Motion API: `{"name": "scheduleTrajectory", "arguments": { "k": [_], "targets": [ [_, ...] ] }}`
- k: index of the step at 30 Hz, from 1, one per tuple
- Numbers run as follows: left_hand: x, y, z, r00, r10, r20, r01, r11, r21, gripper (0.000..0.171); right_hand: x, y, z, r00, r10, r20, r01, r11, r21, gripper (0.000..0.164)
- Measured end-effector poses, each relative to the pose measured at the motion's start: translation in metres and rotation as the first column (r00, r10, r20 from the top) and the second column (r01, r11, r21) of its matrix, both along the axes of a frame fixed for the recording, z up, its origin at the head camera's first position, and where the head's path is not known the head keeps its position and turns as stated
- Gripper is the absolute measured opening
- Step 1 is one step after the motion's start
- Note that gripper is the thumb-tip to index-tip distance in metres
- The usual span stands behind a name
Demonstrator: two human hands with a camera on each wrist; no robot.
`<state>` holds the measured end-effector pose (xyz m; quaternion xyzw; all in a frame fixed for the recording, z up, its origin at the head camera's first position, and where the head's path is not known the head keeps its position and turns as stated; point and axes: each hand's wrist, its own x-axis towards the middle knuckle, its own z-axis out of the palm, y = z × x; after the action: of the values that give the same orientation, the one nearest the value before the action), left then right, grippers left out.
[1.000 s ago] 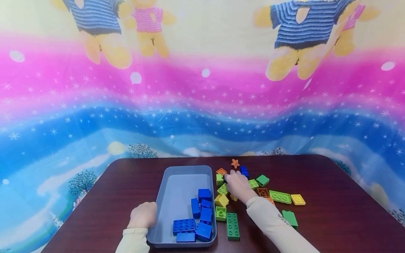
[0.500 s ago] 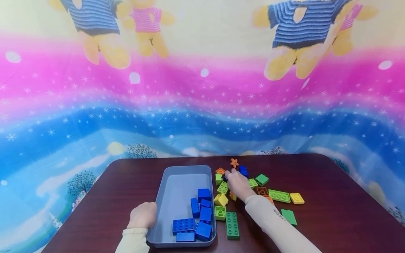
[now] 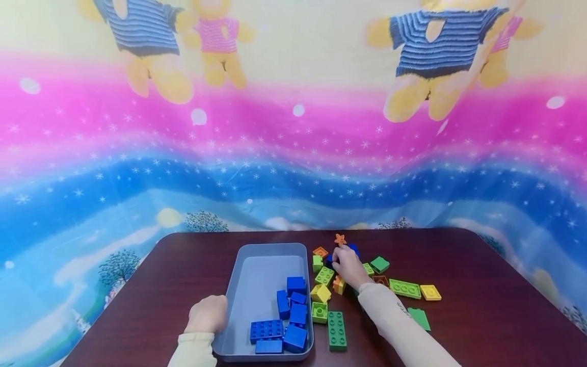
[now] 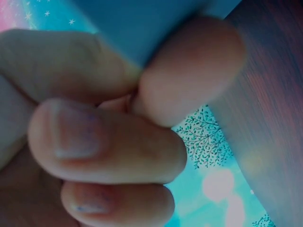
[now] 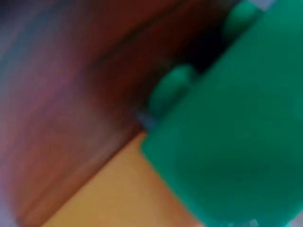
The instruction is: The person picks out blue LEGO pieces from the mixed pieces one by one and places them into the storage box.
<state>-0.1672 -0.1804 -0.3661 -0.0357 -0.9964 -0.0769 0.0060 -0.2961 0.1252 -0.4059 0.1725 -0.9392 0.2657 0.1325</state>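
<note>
My left hand (image 3: pixel 207 314) grips the left side of a grey-blue tray (image 3: pixel 270 249). In the left wrist view, thumb and finger pinch the tray's rim (image 4: pixel 137 28). Several blue bricks, among them a studded one (image 3: pixel 266 331), lie in the tray's right and near part. My right hand (image 3: pixel 350 266) reaches in among loose bricks at the far right of the tray, fingers pointing away. A dark blue brick (image 3: pixel 329 261) lies left of its fingers, and another blue brick (image 3: pixel 354 248) is partly covered behind it. A blurred green brick (image 5: pixel 236 132) fills much of the right wrist view; the right fingertips are hidden there.
Around the right hand lie a lime brick (image 3: pixel 324 276), a yellow brick (image 3: pixel 321 293), an orange flower (image 3: pixel 340 239) and an orange brick (image 3: pixel 320 252). A long green brick (image 3: pixel 337 331) lies nearer; further right are a lime plate (image 3: pixel 405 288) and a yellow piece (image 3: pixel 431 292).
My right hand has shifted slightly right, uncovering more of the dark blue brick and covering more of the other blue one. The left hand stays on the tray; the head view tilts a little.
</note>
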Motion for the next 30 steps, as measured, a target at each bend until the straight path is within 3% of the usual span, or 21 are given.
{"name": "scheduleTrajectory", "arguments": {
  "k": [12, 20, 30],
  "targets": [
    [-0.001, 0.001, -0.001, 1.000, -0.004, 0.007, 0.004, 1.000, -0.007, 0.021, -0.002, -0.008, 0.002, 0.993, -0.096, -0.071, 0.085, 0.986, -0.143, 0.013],
    [0.000, 0.001, 0.002, 1.000, -0.001, 0.002, 0.001, 1.000, -0.002, 0.024, 0.001, -0.018, 0.009, 0.982, -0.025, -0.190, -0.011, 0.982, -0.190, 0.012],
    [-0.001, 0.002, 0.001, 1.000, 0.003, 0.021, -0.003, 1.000, -0.001, 0.023, 0.004, -0.031, 0.014, 0.969, 0.033, -0.247, -0.092, 0.969, -0.230, 0.013]
  ]
}}
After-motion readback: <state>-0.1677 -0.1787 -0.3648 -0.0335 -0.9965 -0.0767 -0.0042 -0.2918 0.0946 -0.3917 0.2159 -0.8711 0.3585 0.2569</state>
